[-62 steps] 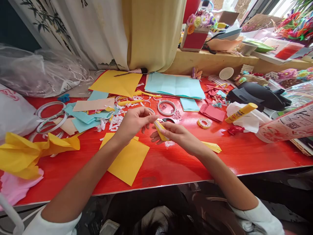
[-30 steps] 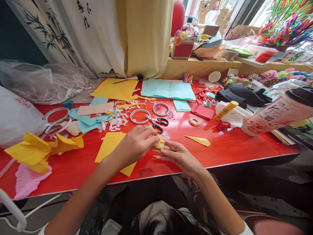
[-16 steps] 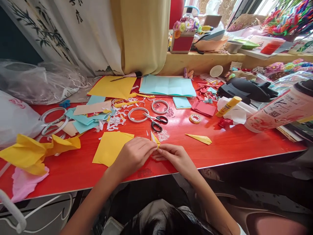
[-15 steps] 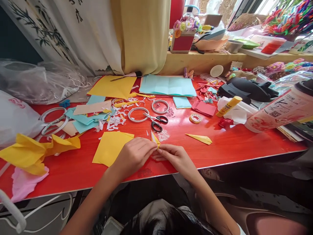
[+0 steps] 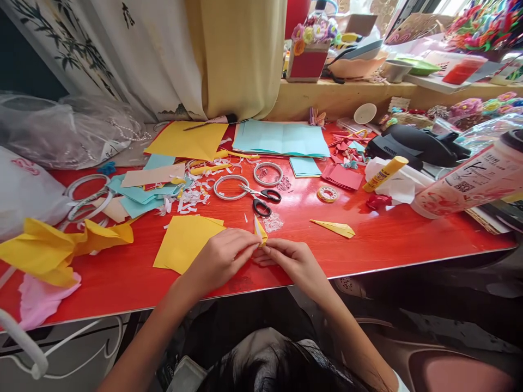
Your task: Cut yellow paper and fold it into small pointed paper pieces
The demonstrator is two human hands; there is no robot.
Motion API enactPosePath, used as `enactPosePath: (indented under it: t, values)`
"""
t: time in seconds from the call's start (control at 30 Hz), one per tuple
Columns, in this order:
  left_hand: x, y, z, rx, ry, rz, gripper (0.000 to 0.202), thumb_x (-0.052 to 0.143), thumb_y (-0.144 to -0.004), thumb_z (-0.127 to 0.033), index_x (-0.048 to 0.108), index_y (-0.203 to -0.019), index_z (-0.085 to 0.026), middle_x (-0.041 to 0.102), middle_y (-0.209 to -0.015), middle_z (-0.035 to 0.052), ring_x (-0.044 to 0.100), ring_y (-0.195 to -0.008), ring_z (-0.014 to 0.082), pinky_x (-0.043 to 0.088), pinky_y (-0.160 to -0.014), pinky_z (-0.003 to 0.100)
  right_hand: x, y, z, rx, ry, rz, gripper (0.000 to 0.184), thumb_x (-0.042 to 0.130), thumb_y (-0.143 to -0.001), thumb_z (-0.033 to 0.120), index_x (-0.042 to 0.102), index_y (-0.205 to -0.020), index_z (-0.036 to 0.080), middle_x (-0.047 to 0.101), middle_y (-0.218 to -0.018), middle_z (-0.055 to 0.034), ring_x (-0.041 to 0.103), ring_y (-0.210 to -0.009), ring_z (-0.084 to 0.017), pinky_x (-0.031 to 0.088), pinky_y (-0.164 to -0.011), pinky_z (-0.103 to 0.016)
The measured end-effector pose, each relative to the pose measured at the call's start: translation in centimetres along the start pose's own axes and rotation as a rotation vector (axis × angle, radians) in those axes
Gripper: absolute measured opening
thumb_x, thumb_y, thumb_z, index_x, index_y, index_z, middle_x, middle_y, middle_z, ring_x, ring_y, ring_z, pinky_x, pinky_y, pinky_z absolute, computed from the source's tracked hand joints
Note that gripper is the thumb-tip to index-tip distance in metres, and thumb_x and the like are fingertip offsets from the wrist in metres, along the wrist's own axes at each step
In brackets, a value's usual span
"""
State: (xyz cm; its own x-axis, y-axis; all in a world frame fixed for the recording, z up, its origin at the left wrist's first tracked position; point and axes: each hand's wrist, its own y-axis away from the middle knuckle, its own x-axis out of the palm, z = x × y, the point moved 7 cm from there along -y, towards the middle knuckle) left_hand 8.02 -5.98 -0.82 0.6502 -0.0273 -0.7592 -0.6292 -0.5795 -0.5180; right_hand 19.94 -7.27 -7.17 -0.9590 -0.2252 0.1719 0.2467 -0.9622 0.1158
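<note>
Between my two hands, near the table's front edge, is a small folded piece of yellow paper (image 5: 260,231) with a white strip showing and its point upward. My left hand (image 5: 224,255) pinches its lower left side, and my right hand (image 5: 289,260) pinches its lower right corner. The fingers hide the bottom of the fold. A finished-looking yellow folded paper cone (image 5: 334,228) lies to the right. Left of my hands are square sheets of yellow paper (image 5: 180,245), partly under my left forearm. Scissors (image 5: 263,198) with black handles lie open just beyond.
Two white tape rings (image 5: 216,188) touch or sit near the scissors. Paper scraps (image 5: 192,198) spread to the left, with crumpled yellow paper (image 5: 36,247) farther out. A small tape roll (image 5: 327,194), glue stick (image 5: 384,174) and pink bottle (image 5: 466,179) stand or lie at the right.
My left fingers have shifted slightly left and down along the fold, so a bit more of the yellow paper shows. My right hand keeps its pinch. The view has tilted slightly.
</note>
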Motion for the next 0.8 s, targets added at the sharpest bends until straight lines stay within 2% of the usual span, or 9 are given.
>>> enactPosePath:
  t: [0.33, 0.6, 0.8]
  values:
    - [0.12, -0.04, -0.23, 0.032, -0.018, -0.002, 0.018, 0.052, -0.085, -0.012, 0.064, -0.098, -0.013, 0.071, -0.090, 0.0082, 0.066, -0.084, 0.0165, 0.053, -0.078, 0.029, -0.05, 0.21, 0.14, -0.031, 0.054, 0.023, 0.022, 0.055, -0.085, 0.036, 0.068, -0.095, 0.020, 0.072, -0.087, -0.0035, 0.070, -0.079, -0.019, 0.055, -0.082, -0.035]
    - [0.24, 0.02, -0.12, -0.004, -0.054, 0.008, 0.016, 0.048, -0.088, -0.016, 0.062, -0.096, -0.014, 0.071, -0.088, 0.0077, 0.065, -0.081, 0.0157, 0.052, -0.075, 0.027, 0.00, 0.12, 0.11, -0.022, 0.031, 0.024, 0.025, 0.056, -0.084, 0.038, 0.068, -0.098, 0.020, 0.072, -0.091, -0.0039, 0.070, -0.082, -0.020, 0.055, -0.083, -0.036]
    - [0.11, 0.12, -0.03, 0.017, 0.000, -0.012, 0.016, 0.051, -0.087, -0.013, 0.063, -0.098, -0.013, 0.071, -0.090, 0.0073, 0.065, -0.084, 0.0157, 0.052, -0.077, 0.027, -0.04, 0.20, 0.11, -0.025, 0.024, 0.023, 0.023, 0.056, -0.085, 0.037, 0.067, -0.097, 0.021, 0.072, -0.091, -0.0038, 0.070, -0.082, -0.021, 0.056, -0.082, -0.036]
